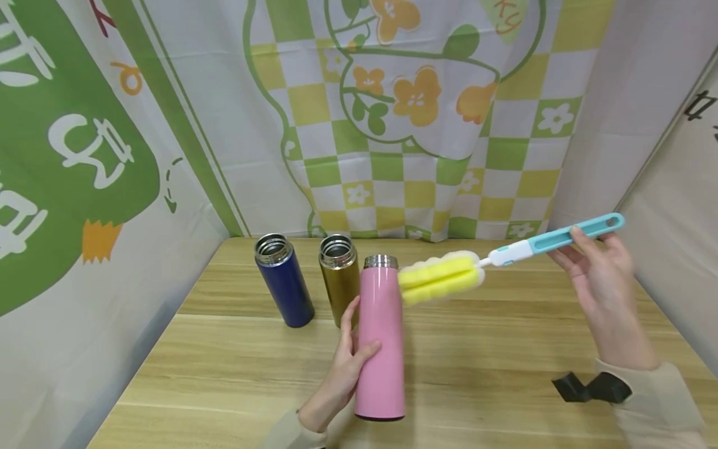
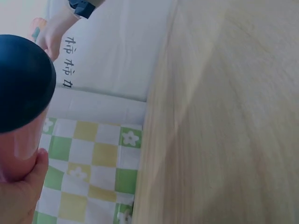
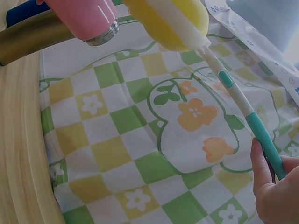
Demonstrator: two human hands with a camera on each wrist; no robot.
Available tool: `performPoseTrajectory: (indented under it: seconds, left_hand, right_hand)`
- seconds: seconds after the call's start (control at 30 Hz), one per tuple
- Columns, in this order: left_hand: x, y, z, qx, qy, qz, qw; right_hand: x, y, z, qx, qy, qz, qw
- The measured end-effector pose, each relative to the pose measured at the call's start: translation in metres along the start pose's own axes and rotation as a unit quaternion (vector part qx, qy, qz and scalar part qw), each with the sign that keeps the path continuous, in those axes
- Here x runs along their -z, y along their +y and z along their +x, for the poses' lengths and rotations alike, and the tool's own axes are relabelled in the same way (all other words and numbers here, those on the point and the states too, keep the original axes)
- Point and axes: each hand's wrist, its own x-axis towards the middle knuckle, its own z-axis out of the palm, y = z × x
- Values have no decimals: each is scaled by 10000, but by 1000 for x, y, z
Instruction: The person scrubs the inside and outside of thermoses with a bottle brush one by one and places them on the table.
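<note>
A pink thermos bottle with a bare steel rim is gripped by my left hand, the thumb across its front. From below, the left wrist view shows its dark base lifted off the table. My right hand pinches the turquoise handle of a bottle brush. The brush's yellow and white sponge head lies beside the pink bottle's upper part; whether they touch I cannot tell. In the right wrist view the thumb and fingers hold the handle's end.
An uncapped blue bottle and an uncapped gold bottle stand upright on the wooden table, behind and left of the pink one. A checked, flowered curtain hangs along the table's back edge.
</note>
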Motion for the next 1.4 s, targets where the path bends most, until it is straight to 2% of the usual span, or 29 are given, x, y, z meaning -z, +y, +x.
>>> performPoseTrajectory:
  seconds: [0.13,0.27,0.4,0.57,0.77,0.93,1.03,1.2,1.4]
  left_hand:
    - [4,-3,-1,-121,7,297,9995]
    - [8,-5,-2,-248,-213,471,9984]
    - [10,-5,-1,-207,-436,586,9971]
    - [11,-5,-1,-102,-544,697,9960]
    - [10,-7,-1,-77,-783,512,9956]
    - [10,-8,0,-135,-991,304,9945]
    - [9,-7,1,-160,-1001,203,9946]
    - [9,-3,2,-95,-853,171,9962]
    - [8,2,4,103,-639,123,9978]
  right_hand:
    - [-4,1,2,-17,-90,-60,9999]
    - [-9,2,6,-4,-260,-150,9995]
    - [-18,2,14,100,-384,-326,9987]
    - [-29,0,22,156,-304,-634,9974]
    - [-39,-1,25,196,-237,-754,9967]
    - [-43,1,27,203,-360,-923,9949]
    - [-44,2,28,86,-442,-1039,9936]
    - [-41,7,26,-349,-543,-1222,9904]
    - [-33,15,17,-770,-1040,-1274,9834]
